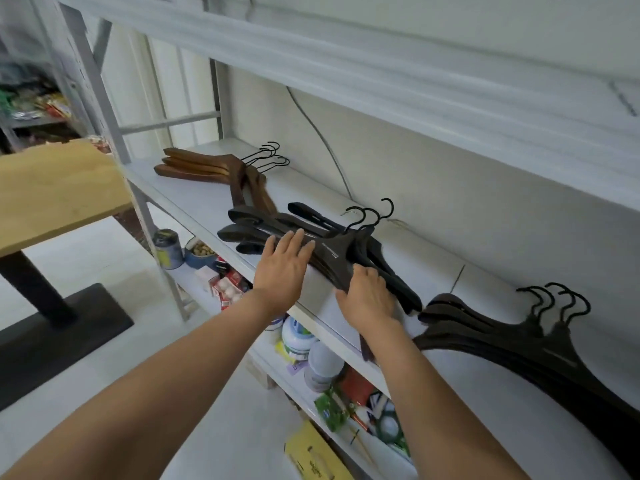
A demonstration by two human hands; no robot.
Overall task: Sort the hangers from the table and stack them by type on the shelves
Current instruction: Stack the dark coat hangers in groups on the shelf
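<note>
The black hanger stack lies on the middle shelf. Its long side runs along the shelf and its hooks point away from me. My left hand rests flat on top with straight fingers. My right hand curls round the near edge, and its fingertips are hidden.

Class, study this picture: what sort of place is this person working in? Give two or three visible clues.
Probably a storeroom or shop back room. Clues: white metal shelving, hangers sorted into stacks on it (brown wooden hangers, black hangers), and mixed packaged goods crammed on the shelf below.
</note>
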